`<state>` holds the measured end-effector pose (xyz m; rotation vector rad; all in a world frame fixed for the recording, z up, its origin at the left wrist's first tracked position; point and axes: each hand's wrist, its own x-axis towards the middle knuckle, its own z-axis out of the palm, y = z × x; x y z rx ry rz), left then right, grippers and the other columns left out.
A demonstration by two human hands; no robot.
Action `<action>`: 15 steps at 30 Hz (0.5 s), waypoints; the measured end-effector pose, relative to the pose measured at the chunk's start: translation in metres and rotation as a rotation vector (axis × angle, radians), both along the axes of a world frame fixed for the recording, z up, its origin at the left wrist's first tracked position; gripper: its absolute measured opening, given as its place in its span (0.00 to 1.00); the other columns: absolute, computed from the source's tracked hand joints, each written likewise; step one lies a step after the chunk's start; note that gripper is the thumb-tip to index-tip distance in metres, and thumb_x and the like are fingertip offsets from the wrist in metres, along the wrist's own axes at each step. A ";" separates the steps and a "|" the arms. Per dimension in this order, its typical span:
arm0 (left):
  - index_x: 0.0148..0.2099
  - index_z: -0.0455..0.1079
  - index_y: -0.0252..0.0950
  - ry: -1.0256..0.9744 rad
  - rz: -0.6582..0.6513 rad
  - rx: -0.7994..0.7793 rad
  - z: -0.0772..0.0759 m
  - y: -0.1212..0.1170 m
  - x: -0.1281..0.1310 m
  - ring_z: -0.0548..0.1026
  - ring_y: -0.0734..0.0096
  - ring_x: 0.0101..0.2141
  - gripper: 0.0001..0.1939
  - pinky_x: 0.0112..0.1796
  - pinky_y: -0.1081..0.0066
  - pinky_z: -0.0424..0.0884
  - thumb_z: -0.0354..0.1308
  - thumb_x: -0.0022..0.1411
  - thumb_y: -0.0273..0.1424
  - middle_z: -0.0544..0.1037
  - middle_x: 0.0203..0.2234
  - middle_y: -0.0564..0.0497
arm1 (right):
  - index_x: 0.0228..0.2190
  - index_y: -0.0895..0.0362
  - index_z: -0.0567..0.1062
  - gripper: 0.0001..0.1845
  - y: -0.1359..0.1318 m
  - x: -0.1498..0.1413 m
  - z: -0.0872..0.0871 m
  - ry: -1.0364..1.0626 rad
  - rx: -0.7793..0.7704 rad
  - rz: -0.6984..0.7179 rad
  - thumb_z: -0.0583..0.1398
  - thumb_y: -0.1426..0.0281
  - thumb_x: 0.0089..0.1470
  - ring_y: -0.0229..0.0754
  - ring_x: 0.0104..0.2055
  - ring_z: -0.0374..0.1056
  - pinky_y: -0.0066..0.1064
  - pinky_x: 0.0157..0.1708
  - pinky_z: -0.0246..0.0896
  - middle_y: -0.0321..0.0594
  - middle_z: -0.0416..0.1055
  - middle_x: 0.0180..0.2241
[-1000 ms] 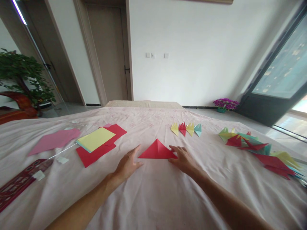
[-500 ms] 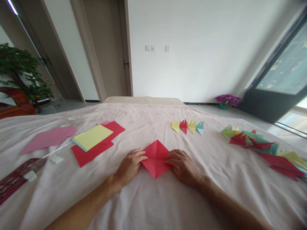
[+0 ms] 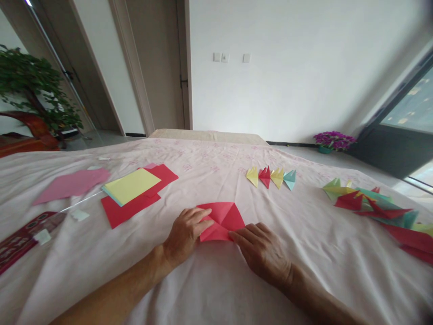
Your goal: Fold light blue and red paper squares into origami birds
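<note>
A red sheet of paper [image 3: 225,216] with crossing creases lies in the middle of the cloth, one straight side toward me. My left hand [image 3: 187,230] grips its left edge, thumb and fingertips on the paper. At the near right corner, my right hand [image 3: 262,248] pinches the sheet between thumb and fingers. Just beyond, a row of small folded paper pieces [image 3: 265,177] in yellow, red and blue-green stands on the cloth. Left of my hands is a pile of flat paper [image 3: 133,186], yellow on top with red beneath.
Pink paper [image 3: 71,184] and a dark red printed package [image 3: 23,237] lie at the left. More folded paper figures [image 3: 372,203] are heaped at the right. The pale cloth [image 3: 209,280] has wrinkles. Beyond it are a door, a wall and a pot of purple flowers [image 3: 333,141].
The red sheet has turned from corner-toward-me to side-toward-me. My right hand has shifted down to its near corner. The view has swung slightly left and down.
</note>
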<state>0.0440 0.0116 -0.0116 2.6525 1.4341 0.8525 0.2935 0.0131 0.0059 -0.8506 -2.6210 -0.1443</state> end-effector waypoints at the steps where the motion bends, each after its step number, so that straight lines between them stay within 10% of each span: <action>1: 0.49 0.76 0.42 -0.059 -0.008 -0.049 0.000 0.002 -0.001 0.72 0.58 0.52 0.16 0.51 0.55 0.69 0.54 0.62 0.24 0.75 0.52 0.47 | 0.47 0.54 0.75 0.15 -0.005 -0.002 0.003 0.003 -0.014 0.026 0.52 0.72 0.63 0.41 0.31 0.68 0.34 0.33 0.59 0.43 0.76 0.31; 8: 0.47 0.77 0.42 -0.465 -0.136 -0.312 -0.007 0.019 -0.017 0.68 0.59 0.57 0.14 0.57 0.54 0.63 0.52 0.64 0.32 0.76 0.51 0.49 | 0.60 0.51 0.62 0.27 0.003 0.014 0.015 0.005 -0.155 0.202 0.54 0.71 0.60 0.46 0.57 0.62 0.43 0.54 0.58 0.44 0.69 0.55; 15: 0.51 0.75 0.41 -0.240 -0.255 -0.330 -0.001 0.020 -0.015 0.61 0.55 0.61 0.17 0.58 0.54 0.61 0.62 0.58 0.35 0.70 0.57 0.43 | 0.48 0.49 0.75 0.16 0.023 0.024 -0.004 0.016 -0.072 0.111 0.54 0.73 0.62 0.47 0.55 0.64 0.42 0.52 0.60 0.40 0.75 0.48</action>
